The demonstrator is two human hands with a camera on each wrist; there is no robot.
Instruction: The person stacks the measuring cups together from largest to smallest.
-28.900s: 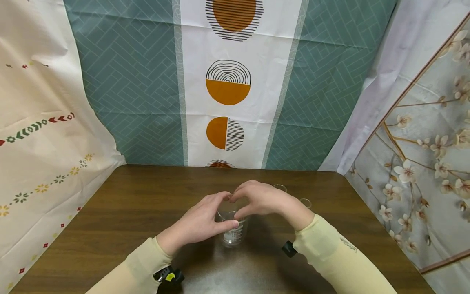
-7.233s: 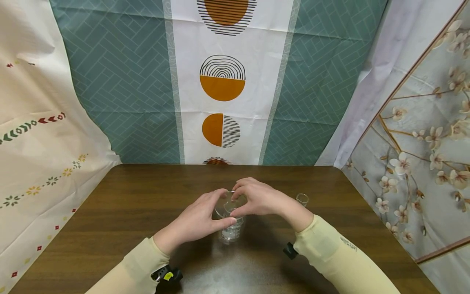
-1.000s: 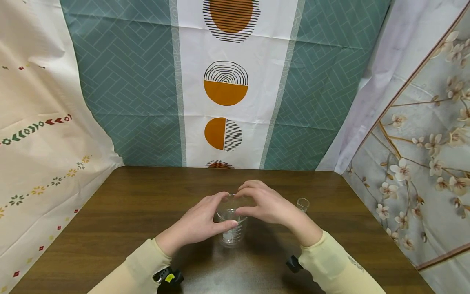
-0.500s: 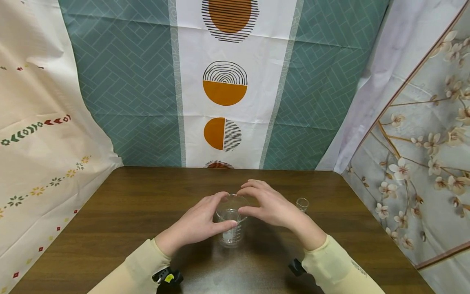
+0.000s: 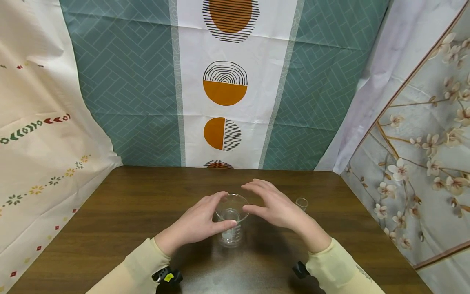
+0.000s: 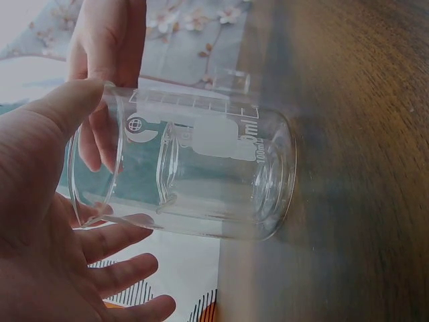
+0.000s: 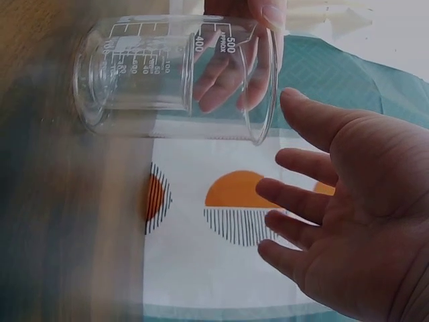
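A large clear glass beaker (image 5: 235,234) with white graduations stands upright on the table. Inside it, standing on its bottom, is a smaller glass beaker (image 7: 144,84) with its own printed scale; its rim sits well below the large one's. My left hand (image 5: 196,222) grips the large beaker near its rim, thumb on the near side and index finger on the far side, the other fingers spread. To the right of the rim, my right hand (image 5: 277,208) is held with fingers apart and nothing in them; the right wrist view shows a small gap between its thumb and the rim.
Behind the right wrist another small glass vessel (image 5: 302,203) stands on the brown wooden table (image 5: 158,188), partly hidden. A patterned cloth (image 5: 227,134) hangs at the table's back edge, with more cloths on both sides.
Two glass rims showed at right 28.9 s ago; one shows now. The right hand held a small beaker at the large one's mouth 7.2 s ago; lately it has drawn back rightward, fingers opening.
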